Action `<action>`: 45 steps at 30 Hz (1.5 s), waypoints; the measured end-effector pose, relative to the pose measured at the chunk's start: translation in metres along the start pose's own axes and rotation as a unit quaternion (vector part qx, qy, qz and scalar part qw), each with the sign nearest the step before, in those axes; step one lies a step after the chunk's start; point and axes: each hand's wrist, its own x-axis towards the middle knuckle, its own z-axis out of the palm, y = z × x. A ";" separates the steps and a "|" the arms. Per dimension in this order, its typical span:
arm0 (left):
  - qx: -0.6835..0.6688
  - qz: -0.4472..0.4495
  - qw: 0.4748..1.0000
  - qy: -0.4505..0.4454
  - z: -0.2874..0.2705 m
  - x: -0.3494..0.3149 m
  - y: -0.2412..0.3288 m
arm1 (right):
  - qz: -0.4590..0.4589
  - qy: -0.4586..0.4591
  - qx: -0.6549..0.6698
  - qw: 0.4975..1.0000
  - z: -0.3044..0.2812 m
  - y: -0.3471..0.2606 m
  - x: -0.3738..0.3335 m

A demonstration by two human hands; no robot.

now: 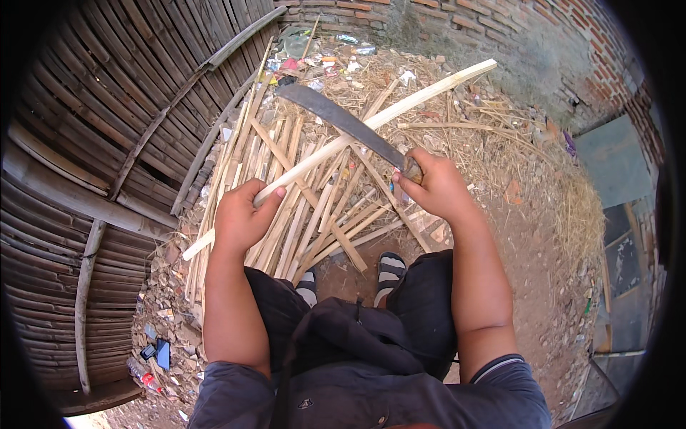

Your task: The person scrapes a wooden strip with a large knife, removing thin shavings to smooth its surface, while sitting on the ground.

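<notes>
The left hand (241, 216) grips a pale strip (421, 101), held aslant above the ground (536, 286). The right hand (436, 186) is wrapped round the handle of a machete (336, 118), its dark blade crossing the strip, contact unclear. Beneath, loose slats (289, 247) spread ahead of 2 sandalled feet (390, 274); a brick wall (493, 32) lines the ground's far edge.

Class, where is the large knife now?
In the head view, the large knife is upper-centre, its handle in the right hand's grip, its blade pointing left across the pale strip held by the left hand.
</notes>
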 end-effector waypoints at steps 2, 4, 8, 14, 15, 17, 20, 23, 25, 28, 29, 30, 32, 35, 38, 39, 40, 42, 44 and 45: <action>-0.007 -0.001 1.000 -0.016 0.002 -0.003 0.003 | -0.051 -0.051 -0.037 0.997 0.007 -0.020 -0.002; -0.009 0.003 1.000 -0.021 0.000 -0.003 0.002 | -0.074 -0.095 -0.047 0.992 0.006 -0.038 -0.002; 0.002 -0.003 1.000 0.000 -0.009 -0.004 -0.005 | 0.039 -0.036 0.036 0.998 0.000 -0.010 0.004; 0.002 -0.025 1.000 0.007 -0.014 -0.001 -0.007 | 0.103 0.072 0.083 0.989 -0.011 0.029 0.003; -0.002 -0.021 1.000 0.011 -0.011 -0.001 -0.006 | 0.064 0.066 0.092 0.992 -0.006 0.023 0.001; -0.013 -0.012 1.000 0.009 -0.004 -0.001 -0.005 | 0.021 0.028 0.074 0.997 0.003 0.007 0.000; -0.025 -0.003 1.000 -0.005 0.001 -0.001 -0.003 | -0.065 -0.050 0.021 0.996 0.013 -0.018 0.001; -0.019 0.003 1.000 -0.006 -0.002 -0.004 -0.004 | -0.069 -0.060 0.017 0.996 0.010 -0.023 0.002; -0.010 0.011 1.000 0.002 -0.009 -0.005 -0.005 | -0.012 -0.034 0.066 0.997 0.008 -0.010 0.005; 0.013 -0.009 1.000 0.025 -0.008 0.001 -0.005 | 0.105 0.045 0.153 0.982 0.002 0.031 0.010; 0.023 -0.013 0.999 0.018 -0.007 0.001 -0.004 | 0.122 0.056 0.171 0.976 0.002 0.037 0.012; 0.034 -0.016 0.999 0.012 -0.005 0.001 -0.001 | 0.139 0.068 0.188 0.970 0.002 0.041 0.013; 0.039 -0.014 0.999 0.005 -0.001 0.001 0.004 | 0.118 0.053 0.179 0.975 0.011 0.033 0.007; 0.022 -0.012 1.000 0.001 0.004 -0.001 0.007 | 0.029 -0.042 0.126 0.991 0.020 0.009 0.007; 0.020 -0.007 1.000 -0.008 0.005 -0.002 0.005 | -0.061 -0.092 0.000 0.994 0.023 -0.024 0.002; 0.030 0.010 0.999 -0.005 0.003 -0.003 0.002 | -0.045 -0.126 -0.033 0.990 0.020 -0.030 0.003; 0.040 0.027 0.999 -0.002 0.000 -0.004 0.000 | -0.047 -0.116 0.020 0.992 0.022 -0.023 0.005; 0.059 0.020 0.998 0.014 -0.011 -0.003 0.007 | -0.046 -0.095 0.118 0.987 0.022 0.007 0.009; 0.082 0.016 0.996 0.025 -0.014 -0.002 0.008 | 0.063 -0.080 0.202 0.974 0.014 0.024 0.009; 0.097 0.014 0.995 0.028 -0.014 -0.002 0.006 | 0.116 -0.071 0.243 0.960 0.012 0.028 0.010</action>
